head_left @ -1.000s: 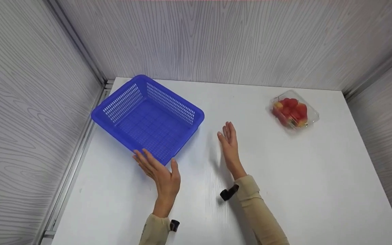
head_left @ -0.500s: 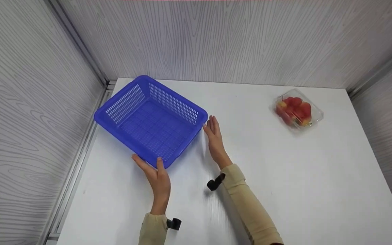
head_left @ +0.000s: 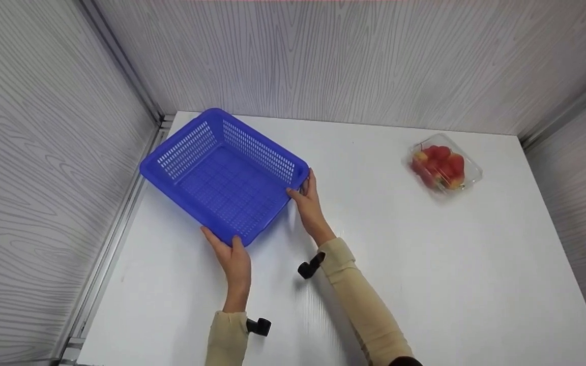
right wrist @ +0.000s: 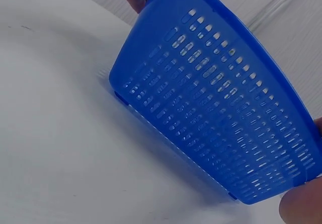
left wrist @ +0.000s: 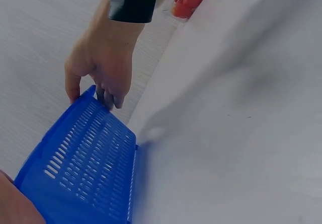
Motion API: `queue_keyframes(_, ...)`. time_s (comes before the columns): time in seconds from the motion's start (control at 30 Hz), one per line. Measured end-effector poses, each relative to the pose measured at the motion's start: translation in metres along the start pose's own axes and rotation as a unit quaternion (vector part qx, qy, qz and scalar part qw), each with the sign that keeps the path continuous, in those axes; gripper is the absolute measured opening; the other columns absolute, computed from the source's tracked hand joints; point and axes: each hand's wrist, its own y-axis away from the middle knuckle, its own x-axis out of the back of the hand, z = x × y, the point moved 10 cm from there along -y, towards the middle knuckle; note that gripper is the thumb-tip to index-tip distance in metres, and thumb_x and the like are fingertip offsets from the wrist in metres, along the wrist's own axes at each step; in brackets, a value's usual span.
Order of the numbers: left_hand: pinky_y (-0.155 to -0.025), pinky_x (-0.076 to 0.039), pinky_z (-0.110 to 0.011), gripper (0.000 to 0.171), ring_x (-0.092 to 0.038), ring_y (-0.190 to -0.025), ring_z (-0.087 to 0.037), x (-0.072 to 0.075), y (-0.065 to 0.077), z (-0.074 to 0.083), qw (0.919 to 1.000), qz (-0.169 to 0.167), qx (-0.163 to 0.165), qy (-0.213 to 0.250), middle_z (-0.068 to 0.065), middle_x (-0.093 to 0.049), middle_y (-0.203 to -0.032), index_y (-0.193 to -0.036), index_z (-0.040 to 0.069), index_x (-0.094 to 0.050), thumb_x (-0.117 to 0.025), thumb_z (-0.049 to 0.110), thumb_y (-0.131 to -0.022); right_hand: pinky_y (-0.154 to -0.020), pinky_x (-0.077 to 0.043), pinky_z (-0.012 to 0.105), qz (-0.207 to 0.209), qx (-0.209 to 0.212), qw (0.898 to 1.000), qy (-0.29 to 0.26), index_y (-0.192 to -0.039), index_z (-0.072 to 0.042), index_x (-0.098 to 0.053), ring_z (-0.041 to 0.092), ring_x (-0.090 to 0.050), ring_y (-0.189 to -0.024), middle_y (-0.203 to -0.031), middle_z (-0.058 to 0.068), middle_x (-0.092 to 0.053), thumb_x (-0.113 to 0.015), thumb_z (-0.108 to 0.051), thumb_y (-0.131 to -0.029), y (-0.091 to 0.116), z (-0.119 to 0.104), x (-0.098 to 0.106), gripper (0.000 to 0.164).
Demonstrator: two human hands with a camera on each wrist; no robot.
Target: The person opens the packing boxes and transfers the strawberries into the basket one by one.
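1. The blue basket (head_left: 229, 183) was at the far left part of the worktop (head_left: 425, 264), its opening facing up. I could not tell whether its base touched the surface.
2. Its long axis ran diagonally, from far left to near right. The short side at the near right faced the person, with a hand at each of that side's 2 corners.
3. The left hand (head_left: 234, 264) was clamped on the basket's near corner, thumb on the rim and fingers along the outside.
4. The right hand (head_left: 309, 206) was clamped on the basket's right corner, thumb over the rim and fingers outside.
5. Well to the right of the basket lay a clear plastic box (head_left: 469, 174) with red and yellow fruit (head_left: 438, 165) in it. The right hand came between the basket and this box.
6. Behind the basket rose a wood-grain back panel (head_left: 354, 61); to its left were a metal rail (head_left: 120, 231) and a side panel (head_left: 44, 152). In the head view, the basket's left corner covered part of the worktop's left edge.
7. Nearer the person than the basket, 2 small black cameras (head_left: 306, 269) sat at the cuffs of the beige sleeves (head_left: 367, 305).
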Motion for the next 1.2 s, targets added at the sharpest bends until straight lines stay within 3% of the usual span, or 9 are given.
queue_keyframes(0.2,-0.119,-0.002,-0.04,0.083,0.005,-0.15,-0.021,-0.002,0.0,0.0,1.0,-0.003,0.001,-0.004,-0.009,0.013,-0.164,-0.156,0.008,0.014,-0.038,-0.009,-0.094,-0.117,-0.017,0.032,0.013,0.004,1.0,-0.003,-0.159,-0.009,0.003,0.021,-0.008,-0.151,-0.165,0.011,-0.005,-0.054,0.001,-0.093,0.002,0.0,0.005,0.088)
queue_keyframes(0.47,-0.118,-0.004,-0.03,0.08,0.004,-0.15,-0.016,-0.004,-0.004,0.003,0.9993,0.001,-0.004,-0.037,-0.014,0.008,-0.165,-0.156,0.002,0.008,-0.04,-0.009,-0.093,-0.117,-0.016,0.031,0.041,0.008,0.999,0.02,-0.159,-0.011,-0.002,0.02,-0.006,-0.151,-0.165,0.011,-0.006,-0.059,0.001,-0.088,0.008,-0.008,0.019,0.092)
queue_keyframes(0.87,-0.119,-0.008,-0.035,0.077,-0.001,-0.15,-0.02,-0.005,0.007,0.003,0.9986,-0.022,0.004,-0.048,-0.014,0.002,-0.165,-0.157,0.001,0.002,-0.042,-0.009,-0.095,-0.118,-0.01,0.031,0.071,-0.006,0.997,0.024,-0.158,-0.013,0.001,0.018,0.0,-0.151,-0.166,0.008,0.0,-0.059,-0.001,-0.089,0.039,-0.009,0.038,0.092)
queue_keyframes(1.2,-0.118,-0.01,-0.032,0.074,-0.004,-0.15,-0.017,-0.003,0.013,0.001,0.9984,-0.028,-0.001,-0.049,-0.016,-0.003,-0.165,-0.157,-0.001,-0.004,-0.043,-0.008,-0.093,-0.118,-0.016,0.039,0.09,-0.007,0.995,0.037,-0.158,-0.016,-0.004,0.026,-0.008,-0.151,-0.165,0.013,-0.007,-0.066,0.0,-0.084,0.068,-0.013,0.052,0.099)
